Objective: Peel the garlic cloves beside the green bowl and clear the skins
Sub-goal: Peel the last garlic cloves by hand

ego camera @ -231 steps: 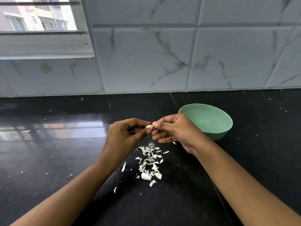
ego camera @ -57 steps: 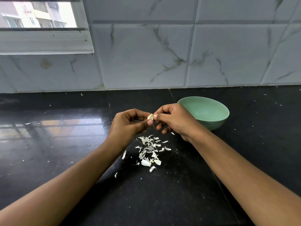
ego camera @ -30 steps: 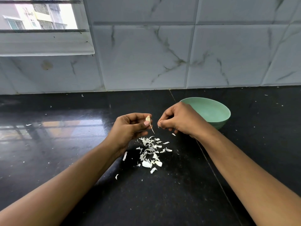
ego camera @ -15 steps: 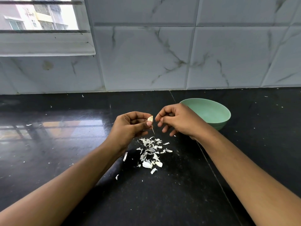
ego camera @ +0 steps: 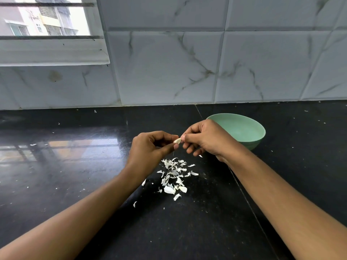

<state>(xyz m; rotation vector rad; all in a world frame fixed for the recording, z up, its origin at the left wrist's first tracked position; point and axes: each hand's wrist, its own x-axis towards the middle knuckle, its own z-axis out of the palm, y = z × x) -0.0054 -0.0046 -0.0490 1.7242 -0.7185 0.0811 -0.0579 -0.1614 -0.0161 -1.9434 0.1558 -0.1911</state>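
Garlic clove pinched by left grip and right grip, green bowl just behind

A glossy black countertop carries a loose heap of white garlic skins near its middle. The green bowl stands on it at the heap's 2 o'clock, apart. 1 stray flake lies at 7 o'clock, with pale specks scattered around.
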